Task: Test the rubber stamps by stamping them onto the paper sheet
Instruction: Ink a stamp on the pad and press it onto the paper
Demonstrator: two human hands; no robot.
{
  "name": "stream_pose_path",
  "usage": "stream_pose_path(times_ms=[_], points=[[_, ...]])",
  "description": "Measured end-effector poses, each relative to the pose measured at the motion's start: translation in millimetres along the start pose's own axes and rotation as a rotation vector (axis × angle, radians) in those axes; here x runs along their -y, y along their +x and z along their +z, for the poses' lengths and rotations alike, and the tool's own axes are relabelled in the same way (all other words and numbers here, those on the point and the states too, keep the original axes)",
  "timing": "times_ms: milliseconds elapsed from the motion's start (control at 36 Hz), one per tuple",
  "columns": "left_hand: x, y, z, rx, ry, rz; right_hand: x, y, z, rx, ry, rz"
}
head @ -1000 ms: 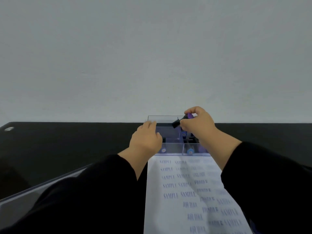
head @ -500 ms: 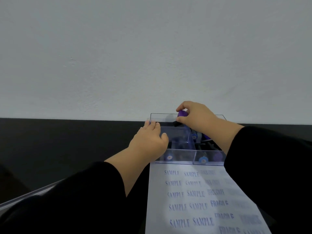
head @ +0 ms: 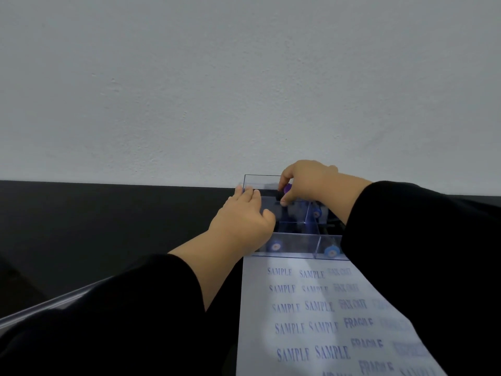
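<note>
The right hand (head: pixel 306 180) has its grip closed on a small rubber stamp (head: pixel 283 192), thumb below and curled fingers above, pinching a piece with a purple top and a black lower part. The stamp is held above the far left compartment of a clear plastic organiser box (head: pixel 295 241), close to the box's back wall. The left hand (head: pixel 244 218) lies against the box's left side, its fingers nearly straight and reaching up to the top edge of the far wall, its thumb resting inside over the left compartment; its grip is relaxed and grasps nothing. Inside the box, thin clear dividers mark off compartments, and more stamps sit there: a round blue-topped one (head: pixel 275 245) at the near left, another blue one (head: pixel 331 251) at the near middle, and one (head: pixel 315 213) farther back beside the right wrist. Just in front of the box, touching its near wall, lies the paper sheet (head: pixel 320 316), covered with blue impressions reading SAMPLE and FRAGILE in rows, some faint or blurred. Box and sheet rest on a dark surface (head: pixel 108 226) that meets a plain pale wall (head: pixel 217 90). Both forearms wear black sleeves (head: pixel 122 321).
</note>
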State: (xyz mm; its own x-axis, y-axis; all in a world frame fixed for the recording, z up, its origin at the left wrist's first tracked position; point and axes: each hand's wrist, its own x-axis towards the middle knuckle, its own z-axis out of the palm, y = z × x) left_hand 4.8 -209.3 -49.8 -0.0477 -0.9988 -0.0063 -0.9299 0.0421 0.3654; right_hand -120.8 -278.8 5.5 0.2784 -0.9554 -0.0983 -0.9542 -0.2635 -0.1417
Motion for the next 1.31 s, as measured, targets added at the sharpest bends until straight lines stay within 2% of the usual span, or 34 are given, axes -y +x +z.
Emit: stream_pose_path(times_ms=[278, 389, 500, 584, 667, 750, 917, 1028, 1112, 1223, 1306], points=[[0, 0, 0, 0.010, -0.020, 0.000, 10, 1, -13, 0.248, -0.171, -0.038], [0, 1, -1, 0.015, -0.024, -0.001, 8, 3, -11, 0.234, -0.124, -0.093], [1, 0, -1, 0.019, -0.020, 0.002, 11, 3, -8, 0.233, -0.158, -0.050], [1, 0, 0, 0.020, -0.024, -0.002, 9, 4, -8, 0.249, -0.250, -0.155], [1, 0, 1, 0.017, -0.029, 0.002, 10, 6, -5, 0.275, -0.269, -0.121], [2, 1, 2, 0.011, -0.031, 0.003, 8, 6, -1, 0.236, -0.247, -0.114], [0, 0, 0, 0.024, -0.037, -0.005, -12, 0, -2, -0.005, -0.275, -0.209], [-1, -2, -13, 0.116, -0.022, 0.001, -23, -19, -6, -0.041, -0.264, -0.371], [4, -6, -22, 0.134, 0.078, 0.038, -26, -26, -4, 0.002, -0.261, -0.460], [17, -13, -24, 0.134, 0.242, 0.091, -23, -26, 0, 0.179, -0.145, -0.486], [21, -17, -20, 0.108, 0.260, 0.107, -14, -25, 2, 0.288, -0.123, -0.536]])
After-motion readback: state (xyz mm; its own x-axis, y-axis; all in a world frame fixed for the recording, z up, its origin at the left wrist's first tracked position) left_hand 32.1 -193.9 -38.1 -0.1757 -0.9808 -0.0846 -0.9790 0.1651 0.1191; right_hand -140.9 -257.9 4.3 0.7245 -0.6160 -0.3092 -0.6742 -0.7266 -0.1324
